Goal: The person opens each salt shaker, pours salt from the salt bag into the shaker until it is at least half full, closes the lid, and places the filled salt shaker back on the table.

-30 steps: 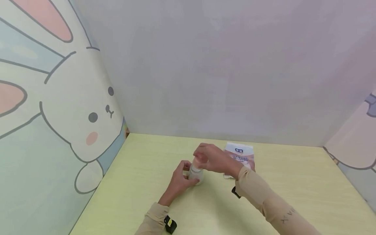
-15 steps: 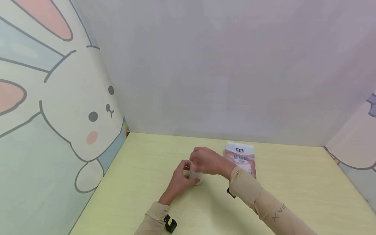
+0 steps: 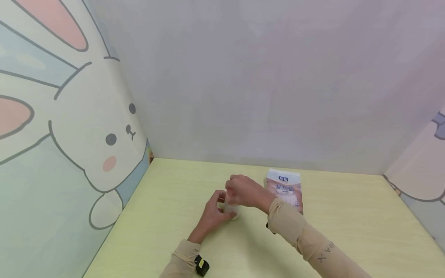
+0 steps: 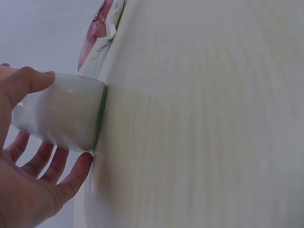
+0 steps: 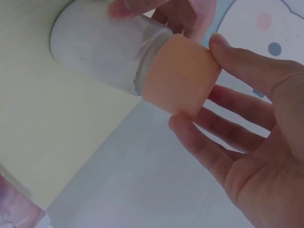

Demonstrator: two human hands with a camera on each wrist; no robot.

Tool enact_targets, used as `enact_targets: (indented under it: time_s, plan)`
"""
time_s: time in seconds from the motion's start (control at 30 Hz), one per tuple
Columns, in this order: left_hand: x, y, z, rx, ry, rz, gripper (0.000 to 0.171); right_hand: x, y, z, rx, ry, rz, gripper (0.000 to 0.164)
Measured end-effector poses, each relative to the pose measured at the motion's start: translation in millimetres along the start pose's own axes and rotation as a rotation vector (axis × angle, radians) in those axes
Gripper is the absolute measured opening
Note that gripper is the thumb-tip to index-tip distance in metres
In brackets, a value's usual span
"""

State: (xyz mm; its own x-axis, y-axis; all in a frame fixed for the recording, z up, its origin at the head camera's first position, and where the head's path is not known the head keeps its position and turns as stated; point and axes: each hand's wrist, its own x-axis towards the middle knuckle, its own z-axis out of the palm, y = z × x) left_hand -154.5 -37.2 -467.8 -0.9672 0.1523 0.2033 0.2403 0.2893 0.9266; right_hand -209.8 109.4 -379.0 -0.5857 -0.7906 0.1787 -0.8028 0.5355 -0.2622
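A small glass jar (image 5: 104, 47) filled with white contents stands upright on the table. My left hand (image 3: 211, 213) holds it round the body, thumb on one side and fingers on the other. Seen from the left wrist, the jar (image 4: 71, 111) has its base on the tabletop. A peach-orange cap (image 5: 180, 76) sits over the jar's neck. The thumb and fingertips of my right hand (image 5: 251, 109) grip this cap round its sides. In the head view the right hand (image 3: 248, 191) covers most of the cap.
Right of the jar lies a white and pink printed bag of salt (image 3: 284, 189), partly behind the right forearm. The pale yellow table (image 3: 347, 216) meets a grey back wall (image 3: 264, 96). A rabbit-printed panel (image 3: 90, 127) borders it on the left.
My right hand has moved slightly left and down, bringing the cap lower onto the jar's neck. More of the salt bag shows. The left hand keeps its hold on the jar.
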Motion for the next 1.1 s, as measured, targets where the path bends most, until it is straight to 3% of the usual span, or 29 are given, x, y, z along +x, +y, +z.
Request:
enact_targets:
  time_s: [0.1, 0.27, 0.63, 0.73, 0.87, 1.0, 1.1]
  plan:
    - [-2.1, 7.5, -1.3, 0.009, -0.011, -0.003, 0.047, 0, -1, 1, -0.024, 0.002, 0.04, 0.009]
    - [-2.2, 7.3, -1.5, 0.02, -0.008, -0.001, 0.047, 0, -2, 2, -0.023, -0.001, 0.107, 0.018]
    - [-2.1, 3.7, -1.0, 0.011, 0.002, 0.02, 0.048, 3, -2, 3, -0.014, -0.041, 0.06, 0.01]
    - [-0.9, 4.0, -0.9, 0.016, 0.004, 0.021, 0.048, 3, -2, 3, -0.013, -0.028, 0.087, 0.013]
    - [3.8, -11.9, 3.0, 0.042, 0.024, 0.041, 0.051, 3, -1, 6, -0.074, 0.023, 0.133, 0.025]
    - [4.2, -10.4, 3.7, 0.039, 0.016, 0.045, 0.05, 0, 1, 4, -0.058, -0.002, 0.075, 0.021]
    - [1.8, 2.7, 0.7, 0.008, -0.002, 0.03, 0.048, -1, 2, 0, 0.021, -0.046, -0.024, 0.018]
